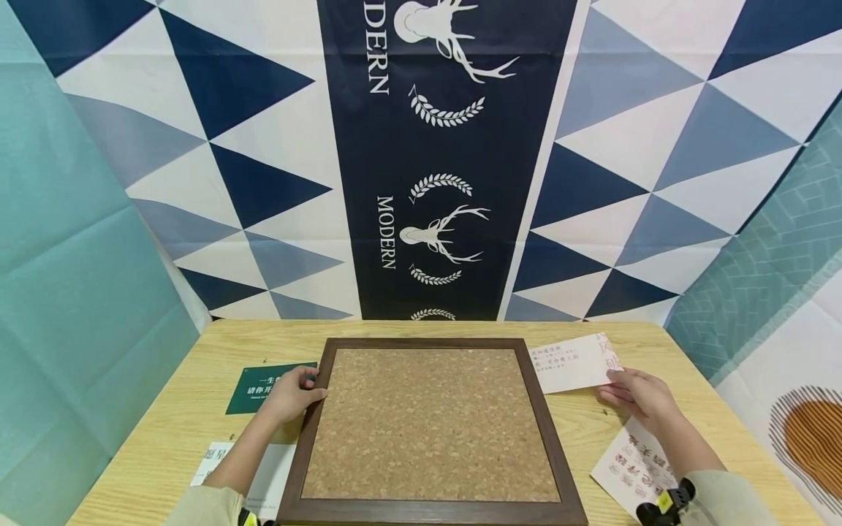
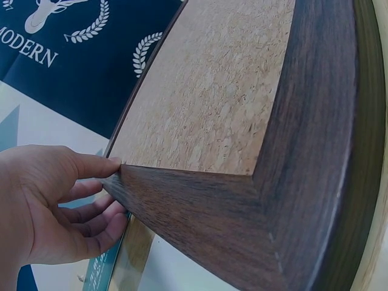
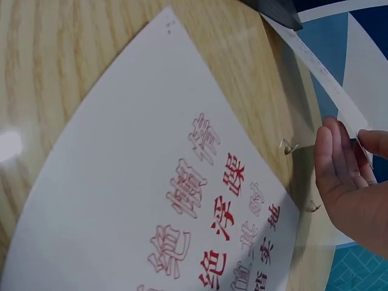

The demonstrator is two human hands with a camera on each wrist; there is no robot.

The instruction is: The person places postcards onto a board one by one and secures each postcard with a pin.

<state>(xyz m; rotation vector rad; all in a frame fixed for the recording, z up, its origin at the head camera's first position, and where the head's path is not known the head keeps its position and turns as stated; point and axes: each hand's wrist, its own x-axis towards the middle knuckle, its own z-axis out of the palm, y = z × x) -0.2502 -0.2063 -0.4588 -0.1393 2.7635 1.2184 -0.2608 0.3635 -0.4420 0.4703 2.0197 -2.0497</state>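
A corkboard [image 1: 427,424] with a dark brown wooden frame lies in the middle of the table. My left hand [image 1: 288,398] holds its left side; in the left wrist view the thumb lies on top of the frame [image 2: 200,194] and the fingers are at its outer edge. At the right, my right hand [image 1: 643,396] pinches the lower right corner of a white card [image 1: 572,365] with red and dark print. In the right wrist view this card [image 3: 327,76] appears nearly edge-on, raised off the table, between thumb and fingers.
Left of the corkboard lie a green card [image 1: 248,387] and a white card [image 1: 276,475], both partly covered. A white card with red characters [image 1: 628,460] lies below my right hand. Small metal pins [image 3: 288,147] are on the wooden table [image 1: 164,431]. A patterned cloth [image 1: 447,146] hangs behind.
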